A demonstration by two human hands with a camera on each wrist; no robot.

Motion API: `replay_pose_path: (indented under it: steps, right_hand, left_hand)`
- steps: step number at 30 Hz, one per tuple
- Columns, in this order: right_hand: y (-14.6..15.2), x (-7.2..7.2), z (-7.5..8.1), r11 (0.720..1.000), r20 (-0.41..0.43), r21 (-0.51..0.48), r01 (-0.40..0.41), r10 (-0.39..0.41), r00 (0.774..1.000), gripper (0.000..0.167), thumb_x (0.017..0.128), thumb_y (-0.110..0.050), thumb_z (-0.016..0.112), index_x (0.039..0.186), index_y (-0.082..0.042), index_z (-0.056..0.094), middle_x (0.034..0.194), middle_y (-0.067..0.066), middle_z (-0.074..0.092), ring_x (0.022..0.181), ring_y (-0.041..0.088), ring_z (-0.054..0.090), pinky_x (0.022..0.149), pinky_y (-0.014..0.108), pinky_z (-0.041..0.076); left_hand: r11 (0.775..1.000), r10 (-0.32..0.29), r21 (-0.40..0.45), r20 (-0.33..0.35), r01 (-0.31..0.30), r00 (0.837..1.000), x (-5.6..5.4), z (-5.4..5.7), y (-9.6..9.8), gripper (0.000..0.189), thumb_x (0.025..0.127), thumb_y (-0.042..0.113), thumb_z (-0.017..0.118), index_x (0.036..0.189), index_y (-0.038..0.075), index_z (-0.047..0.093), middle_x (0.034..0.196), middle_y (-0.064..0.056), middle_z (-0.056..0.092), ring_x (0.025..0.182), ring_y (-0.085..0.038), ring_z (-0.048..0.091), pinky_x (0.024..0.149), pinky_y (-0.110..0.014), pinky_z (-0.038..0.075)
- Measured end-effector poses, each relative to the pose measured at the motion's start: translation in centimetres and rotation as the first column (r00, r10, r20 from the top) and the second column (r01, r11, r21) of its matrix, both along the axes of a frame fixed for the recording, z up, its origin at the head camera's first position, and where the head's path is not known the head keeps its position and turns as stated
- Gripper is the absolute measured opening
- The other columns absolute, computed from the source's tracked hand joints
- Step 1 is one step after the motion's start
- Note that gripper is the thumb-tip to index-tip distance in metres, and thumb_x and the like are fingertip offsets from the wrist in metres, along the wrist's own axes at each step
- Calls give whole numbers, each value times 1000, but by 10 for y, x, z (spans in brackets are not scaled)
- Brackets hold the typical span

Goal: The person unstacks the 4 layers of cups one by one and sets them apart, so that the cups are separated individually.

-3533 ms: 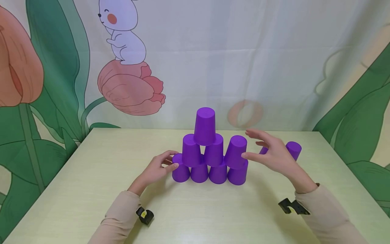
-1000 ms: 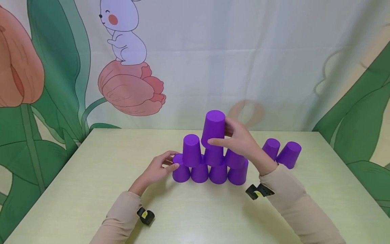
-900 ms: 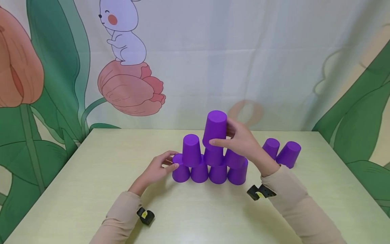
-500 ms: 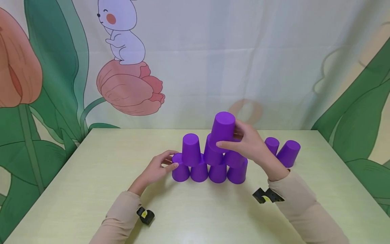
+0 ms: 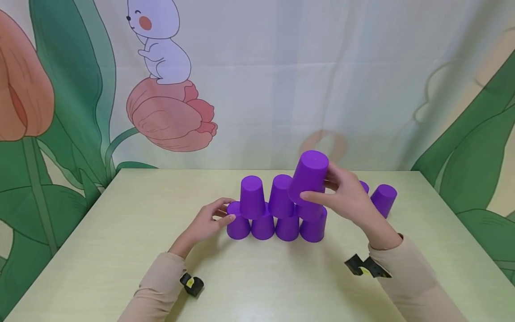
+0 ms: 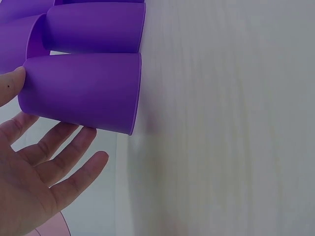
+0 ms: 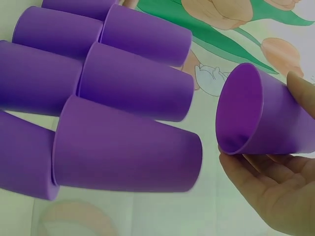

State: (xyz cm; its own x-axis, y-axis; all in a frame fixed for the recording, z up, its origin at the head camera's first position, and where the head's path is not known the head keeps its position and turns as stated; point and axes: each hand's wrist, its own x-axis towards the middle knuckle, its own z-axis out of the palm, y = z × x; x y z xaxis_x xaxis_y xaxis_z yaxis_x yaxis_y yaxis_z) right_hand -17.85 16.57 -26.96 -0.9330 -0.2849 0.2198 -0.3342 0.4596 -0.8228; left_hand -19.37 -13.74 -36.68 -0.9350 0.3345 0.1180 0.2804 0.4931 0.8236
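Several upside-down purple cups (image 5: pixel 287 229) make the bottom row on the table. Three more purple cups (image 5: pixel 252 197) stand on them as a second row; the right one (image 7: pixel 128 147) is partly hidden in the head view. My right hand (image 5: pixel 349 197) grips another purple cup (image 5: pixel 309 175), tilted, its mouth pointing down. The right wrist view shows it apart from the second row. My left hand (image 5: pixel 205 222) is at the leftmost bottom cup (image 6: pixel 81 91), thumb against one side near its base and fingers along the other.
Two more purple cups stand at the right on the pale table (image 5: pixel 257 277): a tilted one (image 5: pixel 384 200) and one mostly hidden (image 5: pixel 365 186) behind my right hand. A printed curtain (image 5: pixel 241 89) hangs behind the table.
My right hand took the top cup off the second row's left and middle cups. Over the last second it carried that cup rightward and slightly down. My left hand stayed put.
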Motion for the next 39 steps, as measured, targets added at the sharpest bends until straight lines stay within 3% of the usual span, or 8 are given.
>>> replay_pose_path:
  steps: [9,17,25,32,39]
  right_hand:
    - [14,13,6,998,-17,25,51,-50,999,60,76,-28,74,127,-10,47,112,7,59,103,21,57,88,34,45]
    - [26,18,8,997,-12,19,79,-79,997,59,77,-26,74,127,-11,47,113,7,59,101,21,58,83,25,46]
    - [46,17,1,990,-60,47,130,-127,990,57,78,-23,73,127,-11,47,110,9,59,90,8,60,75,21,48]
    - [61,18,-2,980,-57,91,178,-173,983,59,80,-25,71,130,-9,44,112,12,58,91,4,57,75,17,46]
    - [73,19,-5,975,-59,100,200,-195,979,60,80,-24,70,131,-7,43,114,15,57,89,-2,54,75,13,44]
  left_hand:
    - [1000,3,-1,11,-3,1000,0,0,0,37,89,9,57,124,0,50,106,-21,59,96,-36,56,81,-46,45]
    - [1000,3,2,5,-3,1000,1,1,-1,36,89,8,57,123,-2,50,105,-22,59,95,-36,56,81,-46,45]
    - [1000,-4,-3,5,4,1000,-1,-1,-1,36,89,8,57,123,-2,49,105,-22,59,95,-36,56,81,-46,45]
    - [1000,1,3,6,-1,1000,-21,-32,-7,38,89,14,58,125,5,50,108,-18,59,96,-32,56,80,-46,45]
    - [1000,10,3,2,-10,1000,-25,-39,-10,37,88,18,60,124,12,52,107,-13,61,95,-28,57,80,-44,45]
